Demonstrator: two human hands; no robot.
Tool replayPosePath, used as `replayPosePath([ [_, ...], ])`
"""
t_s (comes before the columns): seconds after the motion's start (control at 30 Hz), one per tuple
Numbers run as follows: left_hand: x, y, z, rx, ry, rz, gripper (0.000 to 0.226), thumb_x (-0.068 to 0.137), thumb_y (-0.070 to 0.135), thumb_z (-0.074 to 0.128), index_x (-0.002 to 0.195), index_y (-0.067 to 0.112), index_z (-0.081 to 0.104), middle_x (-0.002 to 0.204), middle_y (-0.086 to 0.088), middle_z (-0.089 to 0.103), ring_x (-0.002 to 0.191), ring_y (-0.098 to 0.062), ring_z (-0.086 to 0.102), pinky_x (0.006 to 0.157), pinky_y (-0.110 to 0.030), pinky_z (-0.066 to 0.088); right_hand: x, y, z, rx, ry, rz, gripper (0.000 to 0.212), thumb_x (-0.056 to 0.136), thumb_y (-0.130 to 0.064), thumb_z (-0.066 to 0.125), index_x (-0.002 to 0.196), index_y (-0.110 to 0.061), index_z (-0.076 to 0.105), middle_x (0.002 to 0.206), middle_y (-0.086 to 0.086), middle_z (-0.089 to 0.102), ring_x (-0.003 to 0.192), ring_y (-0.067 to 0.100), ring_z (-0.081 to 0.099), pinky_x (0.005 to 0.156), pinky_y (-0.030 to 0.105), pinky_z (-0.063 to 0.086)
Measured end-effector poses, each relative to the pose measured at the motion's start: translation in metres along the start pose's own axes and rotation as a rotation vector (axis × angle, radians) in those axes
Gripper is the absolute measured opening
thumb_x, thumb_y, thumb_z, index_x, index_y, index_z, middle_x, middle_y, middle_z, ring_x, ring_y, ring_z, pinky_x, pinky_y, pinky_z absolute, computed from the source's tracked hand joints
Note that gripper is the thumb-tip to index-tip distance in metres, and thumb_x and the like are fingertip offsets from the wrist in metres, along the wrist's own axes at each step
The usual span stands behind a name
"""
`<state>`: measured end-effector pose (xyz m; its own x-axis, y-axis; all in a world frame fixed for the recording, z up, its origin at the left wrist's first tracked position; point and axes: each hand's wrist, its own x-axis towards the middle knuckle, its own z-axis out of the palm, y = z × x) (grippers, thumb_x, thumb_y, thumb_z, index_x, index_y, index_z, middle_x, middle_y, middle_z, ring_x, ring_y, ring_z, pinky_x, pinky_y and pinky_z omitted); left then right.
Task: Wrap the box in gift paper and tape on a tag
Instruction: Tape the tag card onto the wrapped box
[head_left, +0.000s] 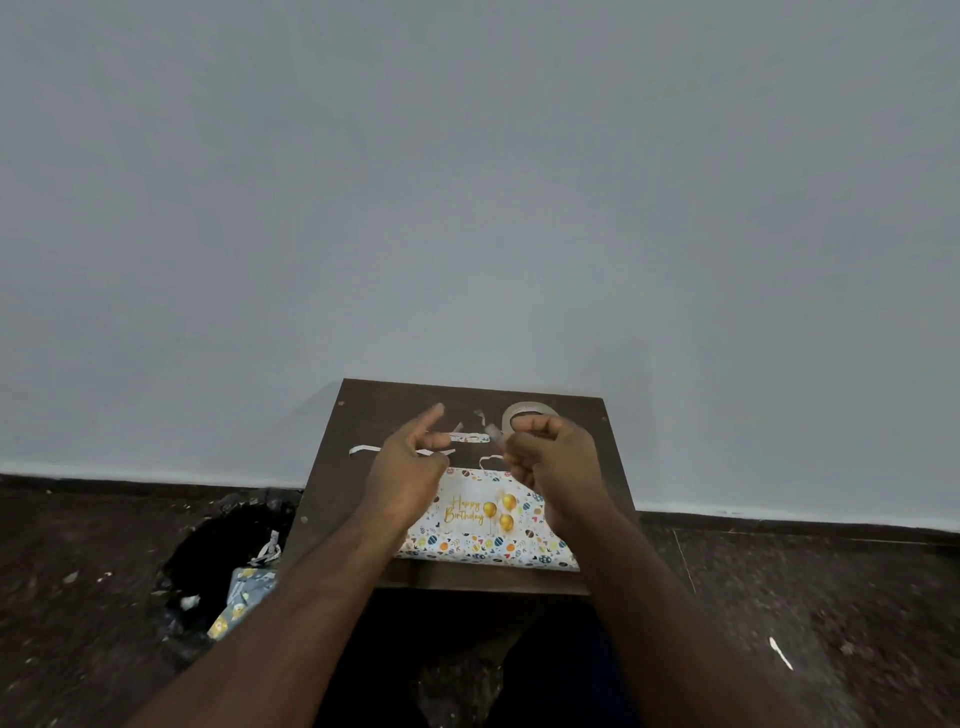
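A wrapped box (485, 525) lies flat near the front edge of a small dark counter (332, 467), its patterned gift paper already closed over it and a "Happy Birthday" tag (475, 506) lying on top. Above it, both hands hang clear of the parcel. The left hand (410, 462) has its forefinger pointing out and the other fingers curled; whether that grip has hold of anything cannot be told. The right hand (545, 457) is bunched, fingertips drawn together as if pinching a short piece of clear tape (496, 434) (the strip is faint and blurred, so this is a reading, not a certainty). A tape roll (527, 413) stands at the counter's far edge, with paper offcuts (363, 449) lying beside the hands.

The parcel looks light and stiff-sided, its paper smooth and liable to slide or crease. It would best be steadied by a flat palm on top or held by its long edges, away from the tag. The tape, thin and limp, will likely curl onto itself unless kept taut.
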<state>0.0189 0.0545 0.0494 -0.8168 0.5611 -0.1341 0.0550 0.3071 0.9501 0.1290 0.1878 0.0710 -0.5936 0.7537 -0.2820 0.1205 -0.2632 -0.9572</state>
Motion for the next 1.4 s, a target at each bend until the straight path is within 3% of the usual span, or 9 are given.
replayPosePath([
  [0.07, 0.004, -0.006, 0.003, 0.239, -0.059, 0.086, 0.060, 0.091, -0.001, 0.057, 0.140, 0.033, 0.060, 0.124, 0.010, 0.068, 0.068, -0.003, 0.058, 0.063, -0.020, 0.048, 0.003, 0.004, -0.023, -0.035, 0.052, -0.003, 0.020, 0.084, 0.002, 0.074, 0.102, -0.004, 0.068, 0.082, 0.012, 0.070, 0.070, 0.020, 0.064, 0.067, 0.033, 0.056],
  [0.17, 0.005, -0.018, 0.019, 0.553, -0.236, 0.235, 0.046, 0.092, 0.012, 0.067, 0.137, 0.023, 0.065, 0.137, 0.005, 0.063, 0.118, -0.014, 0.061, 0.100, -0.024, 0.043, 0.006, 0.016, -0.047, -0.064, 0.109, 0.038, 0.016, 0.087, 0.000, 0.073, 0.102, -0.006, 0.069, 0.088, 0.017, 0.071, 0.074, 0.023, 0.063, 0.070, 0.034, 0.057],
  [0.23, 0.004, -0.024, 0.032, 0.668, -0.333, 0.321, 0.046, 0.092, 0.021, 0.069, 0.137, 0.020, 0.064, 0.139, 0.002, 0.062, 0.129, -0.016, 0.054, 0.106, -0.025, 0.038, 0.008, 0.025, -0.053, -0.067, 0.116, 0.082, 0.016, 0.087, -0.002, 0.075, 0.102, -0.004, 0.069, 0.088, 0.017, 0.071, 0.073, 0.022, 0.062, 0.071, 0.035, 0.058],
  [0.37, 0.006, -0.034, 0.047, 0.779, -0.386, 0.348, 0.050, 0.093, 0.028, 0.067, 0.142, 0.018, 0.059, 0.142, 0.002, 0.057, 0.132, -0.021, 0.050, 0.110, -0.033, 0.041, 0.012, 0.041, -0.058, -0.066, 0.076, 0.117, 0.019, 0.086, 0.005, 0.071, 0.104, 0.003, 0.066, 0.087, 0.025, 0.068, 0.072, 0.023, 0.060, 0.070, 0.035, 0.057],
  [0.43, 0.006, -0.038, 0.048, 0.802, -0.386, 0.345, 0.051, 0.092, 0.030, 0.067, 0.141, 0.017, 0.059, 0.142, 0.002, 0.057, 0.132, -0.022, 0.050, 0.110, -0.037, 0.042, 0.014, 0.044, -0.059, -0.089, 0.067, 0.119, 0.019, 0.086, 0.005, 0.071, 0.104, 0.003, 0.066, 0.085, 0.021, 0.069, 0.073, 0.024, 0.063, 0.075, 0.038, 0.059],
  [0.53, 0.007, -0.042, 0.049, 0.828, -0.381, 0.365, 0.052, 0.093, 0.032, 0.069, 0.142, 0.017, 0.059, 0.145, 0.002, 0.056, 0.134, -0.022, 0.048, 0.113, -0.036, 0.038, 0.018, 0.045, -0.059, -0.136, 0.052, 0.132, 0.018, 0.086, 0.003, 0.073, 0.103, 0.000, 0.068, 0.087, 0.018, 0.072, 0.075, 0.024, 0.068, 0.077, 0.038, 0.062],
  [0.87, 0.010, -0.045, 0.051, 0.864, -0.354, 0.422, 0.049, 0.095, 0.035, 0.068, 0.140, 0.020, 0.061, 0.148, 0.003, 0.055, 0.136, -0.015, 0.048, 0.114, -0.031, 0.029, 0.028, 0.039, -0.042, -0.269, 0.021, 0.193, 0.018, 0.083, 0.008, 0.073, 0.098, 0.002, 0.067, 0.082, 0.018, 0.071, 0.065, 0.022, 0.067, 0.059, 0.030, 0.059],
  [1.23, 0.008, -0.040, 0.050, 0.891, -0.389, 0.430, 0.046, 0.096, 0.035, 0.066, 0.138, 0.019, 0.061, 0.147, 0.004, 0.054, 0.131, -0.016, 0.049, 0.111, -0.032, 0.036, 0.030, 0.029, -0.032, -0.313, 0.002, 0.260, 0.010, 0.084, 0.012, 0.069, 0.082, 0.003, 0.065, 0.077, 0.022, 0.066, 0.057, 0.023, 0.061, 0.052, 0.028, 0.056],
  [1.4, 0.005, -0.035, 0.050, 0.915, -0.409, 0.419, 0.039, 0.098, 0.033, 0.063, 0.135, 0.018, 0.063, 0.157, 0.005, 0.039, 0.136, -0.028, 0.044, 0.108, -0.038, 0.041, 0.031, 0.028, -0.030, -0.355, 0.014, 0.282, 0.015, 0.083, 0.013, 0.069, 0.073, 0.003, 0.063, 0.077, 0.023, 0.063, 0.059, 0.026, 0.059, 0.054, 0.031, 0.054],
])
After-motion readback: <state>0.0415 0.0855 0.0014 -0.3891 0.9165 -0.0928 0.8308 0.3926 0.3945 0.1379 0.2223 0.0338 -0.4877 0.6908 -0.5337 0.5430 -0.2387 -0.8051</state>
